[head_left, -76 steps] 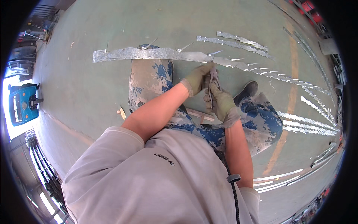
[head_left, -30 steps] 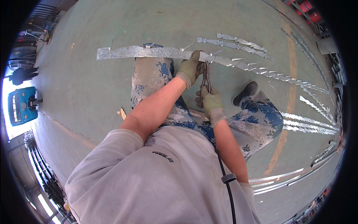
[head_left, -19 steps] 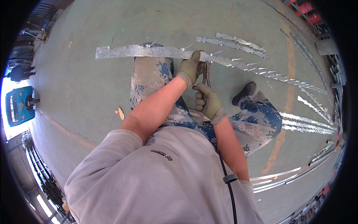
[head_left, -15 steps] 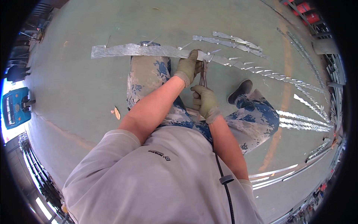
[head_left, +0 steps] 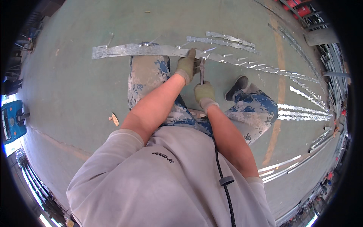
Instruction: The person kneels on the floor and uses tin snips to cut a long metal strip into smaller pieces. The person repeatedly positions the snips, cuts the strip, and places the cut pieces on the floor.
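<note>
A long, flat silvery metal strip (head_left: pixel 132 50) with pointed tabs standing up along it lies across in front of me, over my left knee, and runs off to the right. My left hand (head_left: pixel 186 65), in a yellow-green work glove, is closed around the strip's near edge, thumb on top. Just right of it, pliers (head_left: pixel 202 72) meet the strip beside a raised tab. My right hand (head_left: pixel 204 92), gloved as well, is wrapped around their handles. What the jaws bite on is too small to make out.
Shorter spiked strips (head_left: pixel 227 42) lie beyond the long one, and more shiny strips (head_left: pixel 302 115) are to the right. Long metal stock (head_left: pixel 336 79) is piled at the right edge. A blue machine (head_left: pixel 14 122) stands far left. A dry leaf (head_left: pixel 115 119) is on the floor.
The pliers have swung more upright and their handles look closer together. My right hand has shifted slightly left with them. My left hand keeps its hold on the strip.
</note>
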A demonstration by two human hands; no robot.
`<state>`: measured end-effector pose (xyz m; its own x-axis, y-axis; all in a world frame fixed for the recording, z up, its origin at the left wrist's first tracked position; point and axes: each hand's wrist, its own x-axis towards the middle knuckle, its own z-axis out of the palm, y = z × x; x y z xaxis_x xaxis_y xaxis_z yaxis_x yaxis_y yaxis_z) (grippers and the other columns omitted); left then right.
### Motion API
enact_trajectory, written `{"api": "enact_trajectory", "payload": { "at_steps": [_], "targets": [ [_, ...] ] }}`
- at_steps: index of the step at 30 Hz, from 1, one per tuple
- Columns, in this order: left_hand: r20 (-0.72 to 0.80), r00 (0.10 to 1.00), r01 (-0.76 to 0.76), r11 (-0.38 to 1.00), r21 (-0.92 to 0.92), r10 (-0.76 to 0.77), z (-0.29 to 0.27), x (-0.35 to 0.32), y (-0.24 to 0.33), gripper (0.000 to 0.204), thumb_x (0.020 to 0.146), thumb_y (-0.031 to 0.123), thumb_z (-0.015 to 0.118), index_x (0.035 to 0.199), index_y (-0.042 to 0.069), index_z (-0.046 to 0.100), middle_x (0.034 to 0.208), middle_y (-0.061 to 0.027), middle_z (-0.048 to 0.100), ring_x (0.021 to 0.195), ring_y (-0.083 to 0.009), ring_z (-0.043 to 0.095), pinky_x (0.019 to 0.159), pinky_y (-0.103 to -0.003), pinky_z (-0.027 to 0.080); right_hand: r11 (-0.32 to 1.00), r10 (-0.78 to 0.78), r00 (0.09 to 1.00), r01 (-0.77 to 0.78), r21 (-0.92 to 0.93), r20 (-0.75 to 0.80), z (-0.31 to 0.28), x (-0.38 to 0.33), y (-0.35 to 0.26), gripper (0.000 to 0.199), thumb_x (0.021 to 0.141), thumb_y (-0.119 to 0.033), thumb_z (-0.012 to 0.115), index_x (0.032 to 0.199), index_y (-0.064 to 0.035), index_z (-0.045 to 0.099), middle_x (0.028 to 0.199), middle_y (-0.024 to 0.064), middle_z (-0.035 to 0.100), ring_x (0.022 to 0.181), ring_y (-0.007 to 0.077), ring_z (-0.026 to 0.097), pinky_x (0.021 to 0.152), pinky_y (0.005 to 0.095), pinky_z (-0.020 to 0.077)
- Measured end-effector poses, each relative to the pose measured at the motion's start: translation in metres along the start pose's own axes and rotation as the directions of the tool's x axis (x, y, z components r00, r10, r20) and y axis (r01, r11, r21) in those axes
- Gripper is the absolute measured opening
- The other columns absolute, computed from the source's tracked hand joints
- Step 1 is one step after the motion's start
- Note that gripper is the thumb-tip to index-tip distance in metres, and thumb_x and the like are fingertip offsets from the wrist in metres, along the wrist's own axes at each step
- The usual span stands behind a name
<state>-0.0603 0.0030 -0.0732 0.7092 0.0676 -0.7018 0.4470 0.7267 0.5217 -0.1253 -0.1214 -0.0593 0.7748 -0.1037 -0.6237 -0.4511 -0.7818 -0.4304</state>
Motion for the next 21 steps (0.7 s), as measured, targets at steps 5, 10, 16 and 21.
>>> {"api": "enact_trajectory", "payload": {
  "at_steps": [5,10,16,21],
  "targets": [
    [0.089,0.971,0.197,0.951,0.239,-0.223,0.011,-0.019,-0.017,0.024,0.104,0.03,0.066,0.11,0.007,0.064,0.091,-0.0066,0.069,0.075,-0.0209,0.068,0.066,-0.041,0.057,0.987,-0.08,0.997,0.082,0.137,-0.014,0.019,0.015,0.012,0.047,0.091,-0.026,0.064,0.129,0.0021,0.063,0.124,0.0292,0.07,0.118,0.0451,0.067,0.099,0.0473,0.0527],
    [-0.094,0.983,0.181,0.866,0.467,-0.155,0.036,-0.018,-0.017,0.015,0.102,0.021,0.064,0.097,0.007,0.065,0.077,-0.0015,0.061,0.06,-0.0155,0.054,0.058,-0.036,0.051,0.941,-0.162,0.986,0.165,0.295,-0.033,0.017,0.005,0.007,0.048,0.092,-0.032,0.073,0.129,-0.0018,0.065,0.12,0.0207,0.074,0.106,0.0341,0.073,0.086,0.0414,0.0576],
    [-0.12,0.975,0.214,0.932,0.293,-0.186,0.039,-0.018,-0.018,0.02,0.097,0.019,0.063,0.08,0.008,0.06,0.067,0.0001,0.052,0.052,-0.0154,0.045,0.049,-0.033,0.042,0.295,-0.424,0.677,-0.525,0.798,0.602,-0.036,-0.011,0.044,0.034,0.095,-0.034,0.077,0.12,-0.0133,0.068,0.099,0.0041,0.072,0.075,0.0166,0.069,0.063,0.0336,0.0548],
    [-0.1,0.961,0.274,0.924,0.268,-0.256,0.044,-0.023,-0.01,0.015,0.104,0.02,0.059,0.099,0.005,0.06,0.068,0.005,0.046,0.051,-0.0087,0.039,0.048,-0.03,0.043,0.105,-0.423,0.645,-0.662,0.742,0.636,-0.023,-0.01,0.051,0.023,0.098,-0.039,0.075,0.108,-0.0191,0.069,0.084,-0.0005,0.069,0.06,0.0127,0.06,0.053,0.0306,0.0472]
  ]
}}
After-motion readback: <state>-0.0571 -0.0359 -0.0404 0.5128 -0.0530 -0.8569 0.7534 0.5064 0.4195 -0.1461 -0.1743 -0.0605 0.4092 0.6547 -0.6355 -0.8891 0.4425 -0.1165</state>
